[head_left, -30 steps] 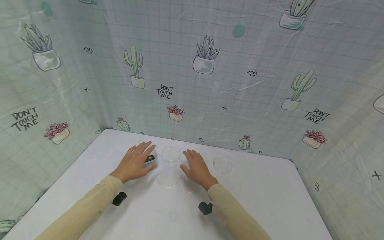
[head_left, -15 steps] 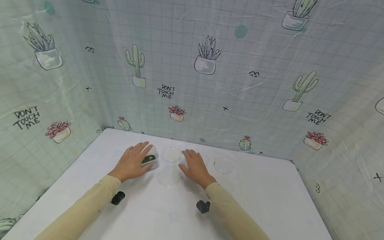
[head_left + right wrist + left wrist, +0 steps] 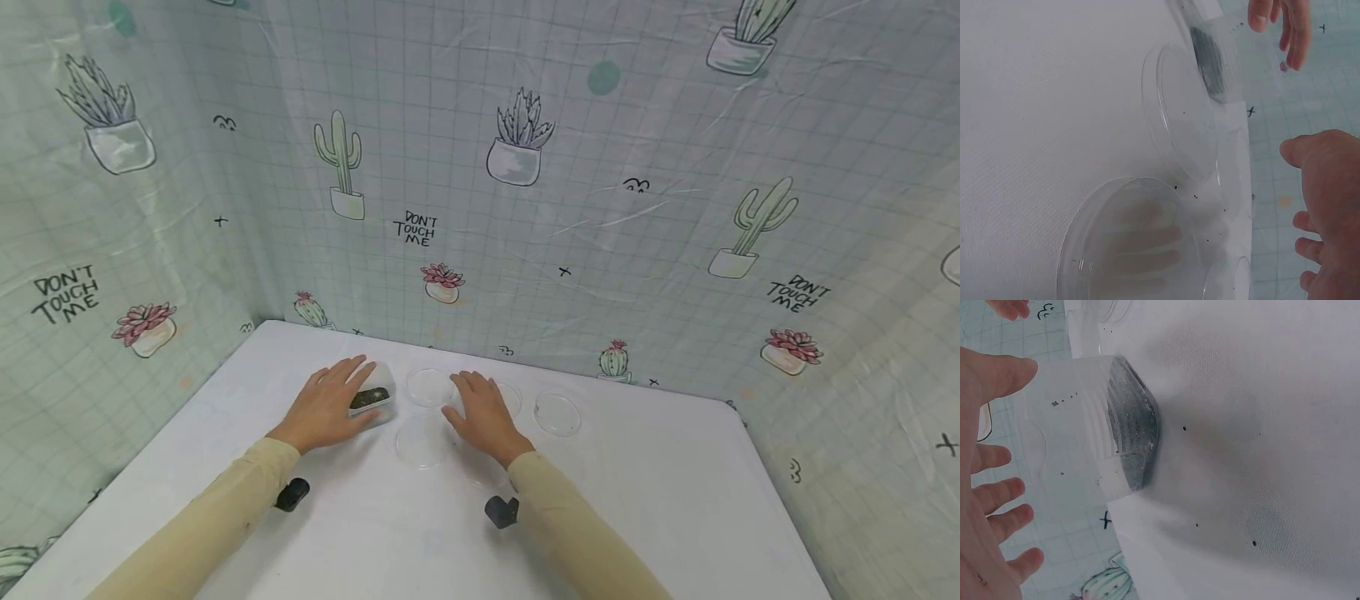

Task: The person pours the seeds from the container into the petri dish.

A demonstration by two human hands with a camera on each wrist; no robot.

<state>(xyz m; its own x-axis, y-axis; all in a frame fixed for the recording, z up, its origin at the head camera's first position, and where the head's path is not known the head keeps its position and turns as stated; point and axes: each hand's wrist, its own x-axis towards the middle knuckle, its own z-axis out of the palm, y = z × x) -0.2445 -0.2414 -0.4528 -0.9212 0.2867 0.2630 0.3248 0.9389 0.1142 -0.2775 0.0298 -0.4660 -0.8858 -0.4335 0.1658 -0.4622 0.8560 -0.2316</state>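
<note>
My left hand (image 3: pixel 324 408) is spread with loose fingers beside and over a clear plastic tub (image 3: pixel 1047 425). Dark grains (image 3: pixel 1132 425) lie along one end of this tub, and part of it is hidden by the hand in the head view. My right hand (image 3: pixel 486 418), fingers relaxed and holding nothing, hovers over several clear round dishes. One shallow dish (image 3: pixel 430 388) lies behind and between the hands, and another dish (image 3: pixel 422 442) lies nearer. A further dish (image 3: pixel 1135 244) shows in the right wrist view, with a finger-shaped shadow across it.
To the right of my right hand lies another clear dish (image 3: pixel 557 415), and one more dish (image 3: pixel 512 400) is partly covered by the hand. Loose dark specks (image 3: pixel 1254 543) dot the white table (image 3: pixel 675 500). A cactus-print cloth (image 3: pixel 450 167) hangs around the back and sides.
The left hand has shifted slightly left, so more of the tub and its grains shows. The right hand has drifted a little left over the dishes.
</note>
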